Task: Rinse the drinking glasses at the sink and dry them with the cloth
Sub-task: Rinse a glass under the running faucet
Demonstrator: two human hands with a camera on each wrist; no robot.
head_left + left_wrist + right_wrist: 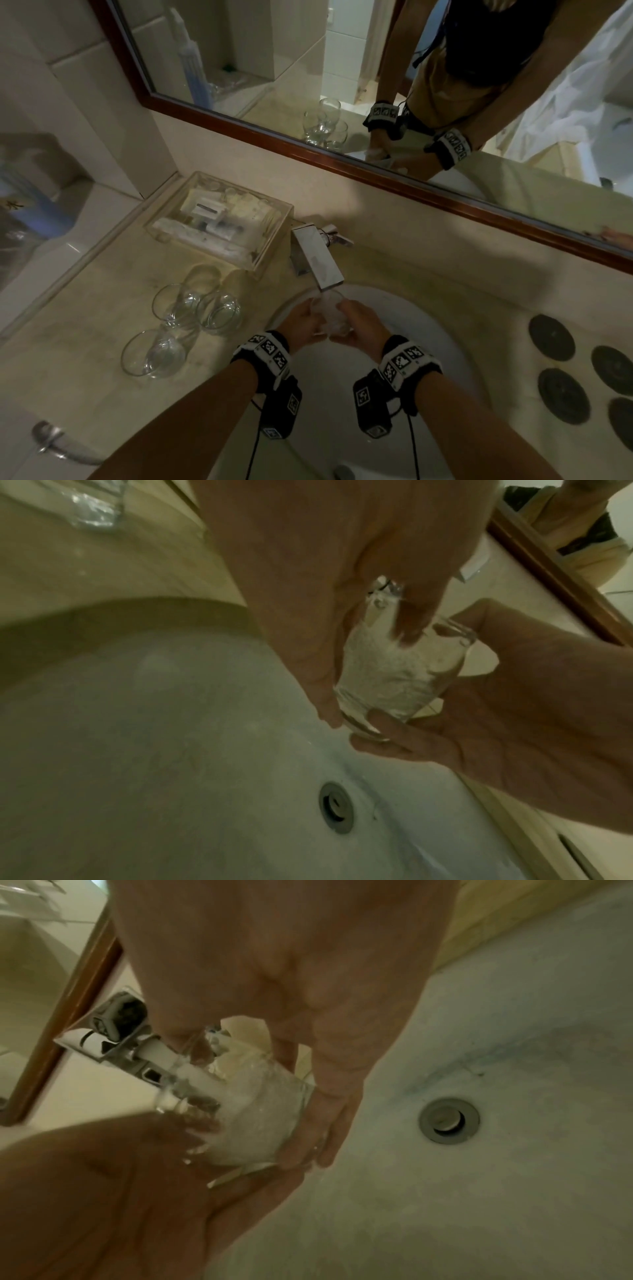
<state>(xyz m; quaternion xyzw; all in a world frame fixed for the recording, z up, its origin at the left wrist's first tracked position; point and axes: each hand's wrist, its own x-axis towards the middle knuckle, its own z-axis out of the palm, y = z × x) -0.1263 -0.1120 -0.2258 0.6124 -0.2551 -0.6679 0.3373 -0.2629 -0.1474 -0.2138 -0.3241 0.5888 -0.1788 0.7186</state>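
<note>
Water comes out of the tap (317, 255) and lands in the glass (330, 317), which both hands hold over the sink (428, 329). In the head view the left hand (301, 323) and the right hand (359, 329) curl round the glass from each side, just under the spout. Three more glasses (185, 325) stand on the worktop (85, 377), by the left edge of the sink. A clear box (219, 219) sits behind them near the back edge. I see no cloth in this view, so I cannot say where it is.

In the left wrist view the left hand has some fingers (407, 615) dipped inside the glass, with the rest round its side. The right hand cups the bottom of the glass from below. The glass looks white with bubbly water, so its inside is hard to see. The drain (337, 807) is below it.

In the right wrist view the right hand curls round the glass too, and water pours in at the mouth. Most of the left hand is cut off by the picture's edge.

To do this well, I think the person should grip firmly, as wet glass is slippy. Turn the glass slowly so water reaches all round, rub the rim, then tip it out low over the sink
</note>
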